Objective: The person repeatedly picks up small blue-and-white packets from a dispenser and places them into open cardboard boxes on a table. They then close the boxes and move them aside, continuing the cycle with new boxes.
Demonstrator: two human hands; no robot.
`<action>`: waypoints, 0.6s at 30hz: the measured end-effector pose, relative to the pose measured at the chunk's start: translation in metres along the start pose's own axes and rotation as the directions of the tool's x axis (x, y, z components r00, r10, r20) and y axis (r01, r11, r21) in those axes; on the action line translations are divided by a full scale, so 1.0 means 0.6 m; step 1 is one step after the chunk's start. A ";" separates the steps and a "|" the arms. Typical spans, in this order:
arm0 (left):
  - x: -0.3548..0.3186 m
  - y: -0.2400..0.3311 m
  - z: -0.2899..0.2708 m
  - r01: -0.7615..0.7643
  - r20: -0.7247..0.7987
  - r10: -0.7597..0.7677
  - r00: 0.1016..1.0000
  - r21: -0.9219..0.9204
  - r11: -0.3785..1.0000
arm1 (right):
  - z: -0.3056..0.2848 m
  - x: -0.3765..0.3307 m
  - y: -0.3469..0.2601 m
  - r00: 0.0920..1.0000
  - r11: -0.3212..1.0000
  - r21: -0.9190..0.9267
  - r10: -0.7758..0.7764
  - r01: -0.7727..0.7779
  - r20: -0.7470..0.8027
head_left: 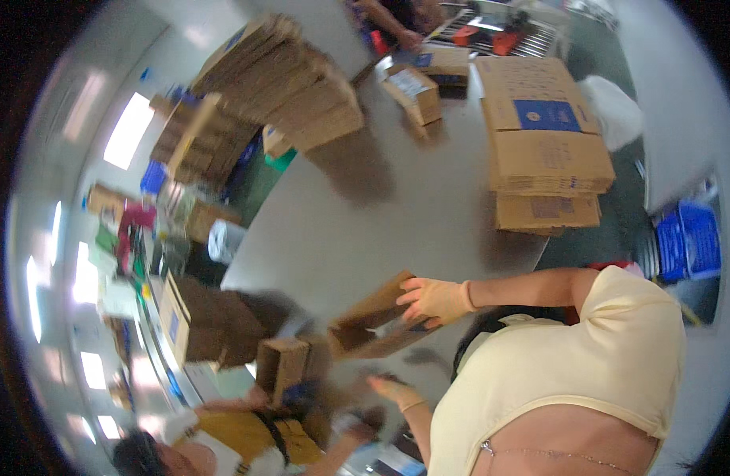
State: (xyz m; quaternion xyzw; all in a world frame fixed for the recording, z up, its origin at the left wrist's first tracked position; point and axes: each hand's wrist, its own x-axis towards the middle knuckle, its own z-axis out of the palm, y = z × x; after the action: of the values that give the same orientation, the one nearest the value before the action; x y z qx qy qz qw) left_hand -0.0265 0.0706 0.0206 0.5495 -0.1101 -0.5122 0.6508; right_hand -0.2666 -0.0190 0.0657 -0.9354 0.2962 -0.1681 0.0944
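An open cardboard box (355, 337) is tilted over the near part of the grey table, its hollow inside showing. My right hand (435, 301) grips the box's upper edge, fingers spread over its rim. Below the box, my left hand (393, 390) is apart from it, with fingers stretched out and somewhat blurred. Nothing I can make out is in the left hand.
Flattened cartons (551, 159) are stacked at the right; more cardboard (278, 87) is piled at the far left. Small boxes (414, 91) stand at the back by a roller conveyor (532, 40). A co-worker (246, 436) at lower left handles another box (282, 369). A blue basket (689, 238) is at right.
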 end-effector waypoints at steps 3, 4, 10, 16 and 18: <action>0.013 -0.028 -0.124 -0.475 -0.009 0.712 0.702 0.739 0.477 | 0.060 -0.030 -0.013 0.936 0.947 0.022 -0.321 0.321 0.144; -0.034 0.007 -0.055 -0.453 0.105 0.643 0.759 0.794 0.406 | 0.063 -0.037 -0.012 0.938 0.949 0.078 -0.314 0.305 0.147; 0.007 0.024 0.018 -0.403 0.609 0.345 0.715 0.761 -0.508 | 0.079 -0.026 0.004 0.989 0.810 0.571 0.068 -0.132 0.132; 0.000 -0.017 0.032 -0.634 0.907 0.255 0.336 0.418 -0.651 | 0.108 -0.002 0.001 0.987 0.962 0.223 0.163 -0.159 0.002; 0.024 -0.077 -0.018 -0.550 0.863 0.195 0.466 0.456 -0.700 | 0.114 0.000 -0.003 0.985 0.976 0.148 0.153 -0.162 0.075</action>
State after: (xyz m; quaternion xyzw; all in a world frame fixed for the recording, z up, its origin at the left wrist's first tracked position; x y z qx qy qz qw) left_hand -0.0377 0.0718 -0.0279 0.5916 -0.7878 0.1601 0.0617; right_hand -0.2405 -0.0123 0.0029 -0.9038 0.3524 -0.1528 0.1888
